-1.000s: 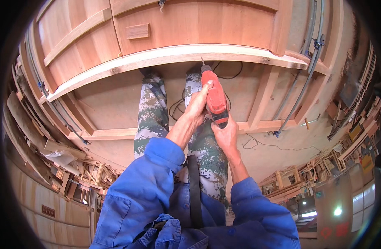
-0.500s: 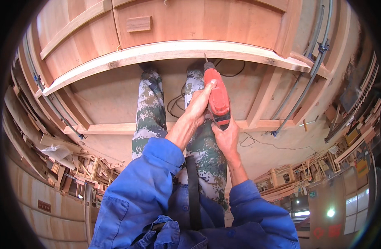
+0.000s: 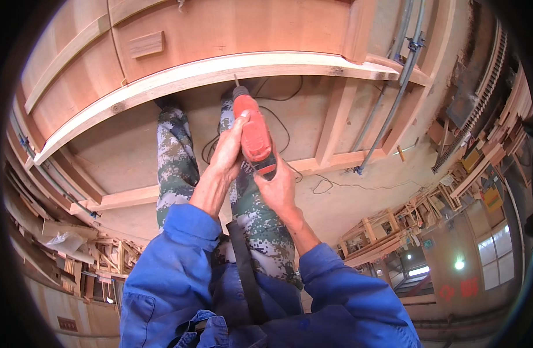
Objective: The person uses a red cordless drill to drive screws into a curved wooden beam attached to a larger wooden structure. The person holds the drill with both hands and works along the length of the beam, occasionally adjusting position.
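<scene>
Both of my hands are closed around a red electric drill with a dark chuck and a thin bit. My left hand grips the side of its body, the thumb lying along the casing. Behind it, my right hand wraps the rear end and handle; most of those fingers are hidden by the tool. The bit points away from me, its tip overlapping the front edge of a long pale wooden rail. Whether the tip touches or enters the wood, I cannot tell.
Beyond the rail lies a wooden panel with a small wood block. Metal bar clamps span the frame on the right. A dark cable loops on the floor by my feet. Wood scraps are piled at the right.
The whole view has turned, so the frame, drill and hands appear farther left. The bit sits slightly farther left along the rail. Both hands keep their hold on the drill.
</scene>
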A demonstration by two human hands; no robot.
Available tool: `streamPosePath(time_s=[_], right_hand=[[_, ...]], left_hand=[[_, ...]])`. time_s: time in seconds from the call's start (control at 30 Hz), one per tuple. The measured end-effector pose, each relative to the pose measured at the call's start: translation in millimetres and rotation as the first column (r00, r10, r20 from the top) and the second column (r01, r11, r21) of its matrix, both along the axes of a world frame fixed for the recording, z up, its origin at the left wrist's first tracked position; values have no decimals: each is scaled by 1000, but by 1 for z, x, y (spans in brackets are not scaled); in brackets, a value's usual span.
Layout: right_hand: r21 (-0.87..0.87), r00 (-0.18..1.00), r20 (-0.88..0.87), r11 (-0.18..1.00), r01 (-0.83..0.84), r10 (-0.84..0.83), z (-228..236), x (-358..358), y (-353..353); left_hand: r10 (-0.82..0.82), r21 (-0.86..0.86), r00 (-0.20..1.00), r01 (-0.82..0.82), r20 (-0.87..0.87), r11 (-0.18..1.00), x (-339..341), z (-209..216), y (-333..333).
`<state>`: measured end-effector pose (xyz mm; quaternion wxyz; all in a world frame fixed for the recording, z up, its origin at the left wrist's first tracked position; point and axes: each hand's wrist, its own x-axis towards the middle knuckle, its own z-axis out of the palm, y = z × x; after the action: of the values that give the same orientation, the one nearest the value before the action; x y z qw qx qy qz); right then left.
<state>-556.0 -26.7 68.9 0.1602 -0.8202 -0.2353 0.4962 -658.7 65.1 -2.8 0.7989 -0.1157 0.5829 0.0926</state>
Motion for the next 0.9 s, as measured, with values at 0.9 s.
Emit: streamPosePath(time_s=[0.9], right_hand=[[-81,989,-101,992,101,-109,-8,9,-13]], left_hand=[[-141,12,989,142,-38,990,12,-3,-2]])
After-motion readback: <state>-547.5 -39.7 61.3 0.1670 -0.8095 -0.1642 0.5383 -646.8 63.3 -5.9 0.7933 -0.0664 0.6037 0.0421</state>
